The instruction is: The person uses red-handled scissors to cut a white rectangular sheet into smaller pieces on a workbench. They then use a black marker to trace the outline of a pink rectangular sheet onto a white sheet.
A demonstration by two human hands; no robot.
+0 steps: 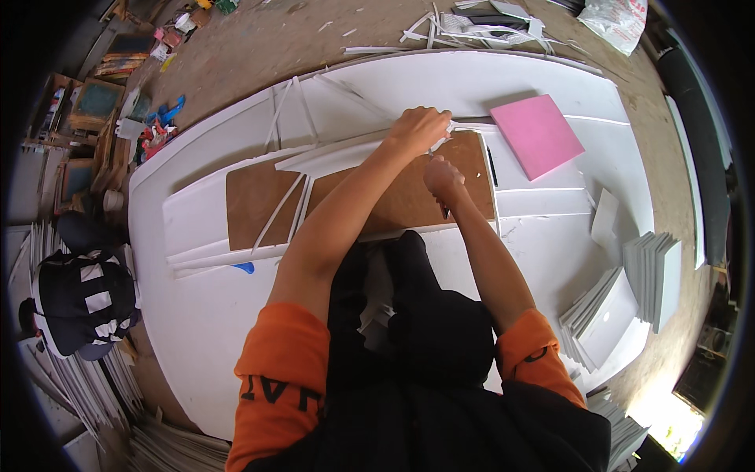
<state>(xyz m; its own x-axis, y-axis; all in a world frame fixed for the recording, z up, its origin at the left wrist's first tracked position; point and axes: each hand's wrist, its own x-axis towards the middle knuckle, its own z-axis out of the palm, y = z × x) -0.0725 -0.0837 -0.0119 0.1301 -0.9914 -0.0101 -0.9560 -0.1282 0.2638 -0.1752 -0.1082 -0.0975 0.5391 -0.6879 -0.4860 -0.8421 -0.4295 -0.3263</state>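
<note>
My left hand (421,130) is closed at the far edge of a brown board (354,203), on the crumpled end of a white strip (440,144). Just nearer to me, my right hand (445,179) makes a fist around a slim dark-handled tool (446,211). Its butt shows below the fist, and a small bit of metal shows above it; the exact kind is unclear. A wider white piece (334,157) lies over the board's far edge, partly under my left forearm. Narrow white strips (277,212) cross the board's left half.
Everything rests on a large white sheet (204,338) on the floor. A pink square block (538,137) and a thin black stick (492,167) lie to the right. Stacks of white panels (602,315) stand at the right edge. A black-and-white bag (82,295) sits left; scraps (480,27) lie beyond.
</note>
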